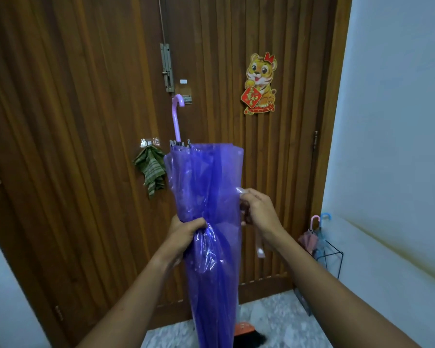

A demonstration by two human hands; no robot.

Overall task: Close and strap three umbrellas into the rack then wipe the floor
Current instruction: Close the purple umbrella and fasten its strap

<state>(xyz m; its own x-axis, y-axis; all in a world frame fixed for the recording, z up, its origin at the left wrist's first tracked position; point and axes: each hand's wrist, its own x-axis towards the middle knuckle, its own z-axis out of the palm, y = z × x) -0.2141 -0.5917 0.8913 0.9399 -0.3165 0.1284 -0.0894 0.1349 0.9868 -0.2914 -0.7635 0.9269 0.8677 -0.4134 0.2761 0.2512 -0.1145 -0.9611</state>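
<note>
Where the frame is widest, a door (86, 146) of dark, vertically ribbed wood fills the background; a smooth white wall (399, 121) bounds it on the right; a strip of grey speckled floor (274, 317) shows below. Centre: the purple umbrella (206, 197), closed but loosely furled, of glossy translucent plastic in creased folds, is held upright before the door, its lilac hooked handle (176, 116) uppermost and its tip beyond the lower edge. The left hand (186, 232) grips the gathered canopy at mid-height, fingers wrapped round it; the right hand (259, 212) pinches the clear strap (260, 247) at the canopy's right edge, the strap's free end hanging below the wrist. Lower right: a black wire rack (332, 257) stands on the floor against the wall, holding a pink umbrella (309, 237) and a blue umbrella (323, 222), both with hooked handles up. On the door: a green striped cloth (152, 172) hanging limp from a hook; a glossy tiger decoration (260, 84); a metal bolt (167, 69).
</note>
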